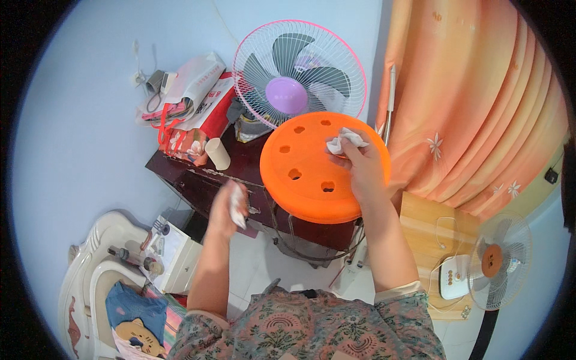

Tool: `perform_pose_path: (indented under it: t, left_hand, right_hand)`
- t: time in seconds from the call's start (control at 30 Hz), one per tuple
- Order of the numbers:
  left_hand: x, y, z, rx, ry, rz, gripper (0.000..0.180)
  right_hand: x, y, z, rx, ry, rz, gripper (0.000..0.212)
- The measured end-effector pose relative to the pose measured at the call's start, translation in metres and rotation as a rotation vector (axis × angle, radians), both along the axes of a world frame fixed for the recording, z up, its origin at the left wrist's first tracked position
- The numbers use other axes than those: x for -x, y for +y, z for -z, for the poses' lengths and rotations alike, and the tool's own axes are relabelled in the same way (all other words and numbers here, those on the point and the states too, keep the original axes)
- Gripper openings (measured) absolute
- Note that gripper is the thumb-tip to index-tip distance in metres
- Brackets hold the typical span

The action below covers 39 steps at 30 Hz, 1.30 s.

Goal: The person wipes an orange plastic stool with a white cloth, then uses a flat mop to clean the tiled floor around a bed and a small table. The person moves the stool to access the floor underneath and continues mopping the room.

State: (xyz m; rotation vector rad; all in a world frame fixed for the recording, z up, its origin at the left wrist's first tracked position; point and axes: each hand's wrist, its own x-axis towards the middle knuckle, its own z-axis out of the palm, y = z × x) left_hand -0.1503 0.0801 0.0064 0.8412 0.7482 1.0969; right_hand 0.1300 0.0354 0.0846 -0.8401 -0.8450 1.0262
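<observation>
A round orange stool seat (312,159) with several flower-shaped holes stands before me. My right hand (365,171) reaches over its right side, fingers closed on a crumpled white tissue (347,140) at the seat's surface. To the left of the stool, my left hand (223,210) is in the air and slightly blurred. Its fingers are wrapped round another white wad (237,206) that looks like tissue. Below the seat, dark metal stool legs (291,240) show in part.
Behind the stool, a dark red table (198,186) holds bags (198,96) and a beige cylinder (217,154). A large pink-rimmed fan (300,72) stands at the back. Orange curtains (474,90) hang right, above a wooden board (420,240) and second fan (499,261). A white cabinet (171,258) is left.
</observation>
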Motion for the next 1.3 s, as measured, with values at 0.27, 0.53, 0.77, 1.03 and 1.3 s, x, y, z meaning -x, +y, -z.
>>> perform_pose_path:
  t: [0.27,0.53,0.77,1.03,1.3]
  left_hand:
    - [-0.040,-0.008,0.027,0.041,-0.208,0.661,0.057]
    - [-0.033,0.033,0.042,0.287,-0.491,1.162,0.073]
    - [-0.034,0.026,0.041,0.201,-0.536,1.112,0.068]
    - [-0.087,-0.018,0.009,0.124,-0.524,0.628,0.056]
    - [-0.090,-0.003,-0.018,0.194,-0.514,0.482,0.046]
  right_hand:
    - [0.005,0.007,0.001,-0.028,-0.085,0.108,0.022]
    - [0.005,-0.002,-0.001,-0.017,-0.084,0.341,0.025]
    - [0.014,-0.003,0.006,-0.011,-0.132,0.470,0.025]
    - [0.012,-0.024,0.012,-0.259,-0.139,0.725,0.026]
    - [0.000,-0.175,0.261,0.075,0.259,1.136,0.020]
